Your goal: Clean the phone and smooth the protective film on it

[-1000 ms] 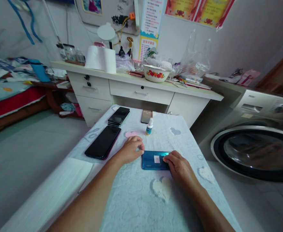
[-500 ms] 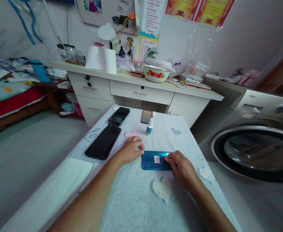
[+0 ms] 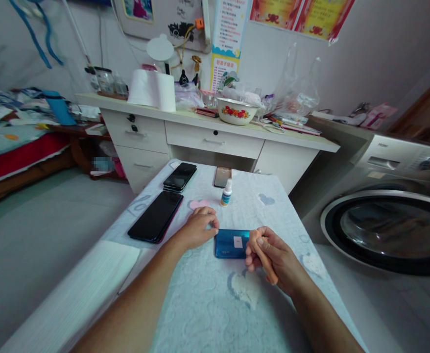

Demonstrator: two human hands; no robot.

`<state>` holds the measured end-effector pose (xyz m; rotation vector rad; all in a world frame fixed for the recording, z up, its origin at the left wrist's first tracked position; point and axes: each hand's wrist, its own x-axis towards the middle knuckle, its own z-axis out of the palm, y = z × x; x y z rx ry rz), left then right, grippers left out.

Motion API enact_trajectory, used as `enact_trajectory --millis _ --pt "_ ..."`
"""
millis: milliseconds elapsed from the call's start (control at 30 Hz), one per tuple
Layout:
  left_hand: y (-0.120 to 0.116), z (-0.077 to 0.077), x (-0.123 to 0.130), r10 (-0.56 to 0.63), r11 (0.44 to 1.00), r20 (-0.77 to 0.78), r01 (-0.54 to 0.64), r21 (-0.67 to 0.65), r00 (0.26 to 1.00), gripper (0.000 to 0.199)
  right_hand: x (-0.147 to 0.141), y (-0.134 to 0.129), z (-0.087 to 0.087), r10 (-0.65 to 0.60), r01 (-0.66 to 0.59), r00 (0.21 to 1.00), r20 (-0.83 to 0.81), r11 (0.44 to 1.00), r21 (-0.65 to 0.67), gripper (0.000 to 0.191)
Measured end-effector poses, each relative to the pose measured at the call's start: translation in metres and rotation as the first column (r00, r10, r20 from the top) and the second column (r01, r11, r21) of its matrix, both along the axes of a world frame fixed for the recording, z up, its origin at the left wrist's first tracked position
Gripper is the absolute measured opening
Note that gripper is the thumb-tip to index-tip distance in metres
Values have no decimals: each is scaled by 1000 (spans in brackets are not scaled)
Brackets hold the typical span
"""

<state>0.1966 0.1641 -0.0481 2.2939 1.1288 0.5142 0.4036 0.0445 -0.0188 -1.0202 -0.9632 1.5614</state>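
A blue phone lies back side up on the cloth-covered table, with a small white sticker on its back. My left hand has its fingers curled, with thumb and fingertips holding the phone's left end at the upper corner. Over the phone's right end is my right hand, turned so its fingers show, closed around a folded orange cloth. The hand hides that end of the phone. A small white spray bottle with a blue and yellow label stands upright beyond the phone.
At left lie a large black phone and a stack of phones. Another phone is near the far edge. A white desk stands behind the table, a washing machine to the right. White paper is at front left.
My right hand has rolled over and lifted a little from the phone's back, bringing the orange cloth into plain view. The left hand and the phone stay in place.
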Motion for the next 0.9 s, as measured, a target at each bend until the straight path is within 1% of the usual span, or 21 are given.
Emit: enact_trajectory --millis 133,233,300,400,500,567,633,700,767,900 --pt "-1 1 0 5 1000 3 -5 -9 1000 9 1 1 -1 -50 42 988 -144 997 -59 25" --pt "0 -1 0 2 1000 8 -1 -7 1000 9 5 4 -2 -111 83 961 -252 989 -118 23" --pt "1 -2 0 -2 1000 10 2 0 1000 9 11 6 -4 -122 84 936 -331 989 -125 19" --pt "1 -4 0 -5 1000 6 5 6 1000 9 20 9 -8 -52 11 889 -454 996 -91 10" --pt "1 -2 0 -4 1000 -4 4 6 1000 8 25 9 -9 -22 -21 876 -481 996 -83 7" --pt "0 -1 1 0 1000 -7 0 6 1000 9 23 7 -6 -28 -7 889 -457 997 -75 12" --pt "0 0 1 3 1000 -8 -3 5 1000 9 18 4 -2 -45 25 916 -400 998 -53 20" --pt "0 0 1 4 1000 -7 -4 7 1000 9 13 2 3 -71 63 950 -304 997 -35 25" --pt "0 -1 1 5 1000 -4 -5 10 1000 9 8 1 6 -87 81 979 -182 996 -38 26" --pt "1 -3 0 3 1000 1 -3 10 1000 9 4 2 4 -78 78 996 35 997 -16 28"
